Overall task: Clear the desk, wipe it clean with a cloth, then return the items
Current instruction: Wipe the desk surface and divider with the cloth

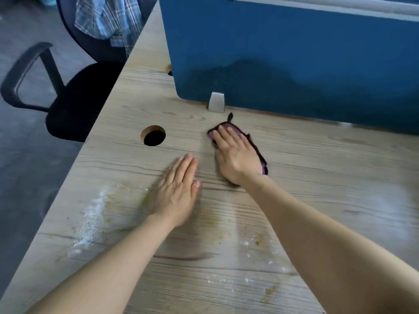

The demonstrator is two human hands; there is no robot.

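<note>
Two hands are on the bench (306,155), one cloth, no other loose items on the surface in view.

The right hand (235,155) lies flat, fingers straight and together, pressing down on the cloth (260,158). The cloth is dark with a purple-pink face; it sits under the palm and fingers, its edges showing beyond the fingertips and along the far side of the hand. It lies on the bench near the foot of the blue partition (283,53), just short of one grey bracket (216,102) that stands at the partition's base.

The left hand (176,189) lies flat on the bare wood, fingers straight and closed together, holding nothing. It is just beside the right hand, not touching it or the cloth.

One round cable hole (153,135) is cut in the bench, left of both hands.

White powdery residue (90,223) lies in one streak near the left edge, with scattered flecks and yellowish smears nearer the camera; motion blur leaves their extent uncertain.

Off the bench to the left stands one black office chair (74,105), with a plaid garment (108,19) draped over its back.
</note>
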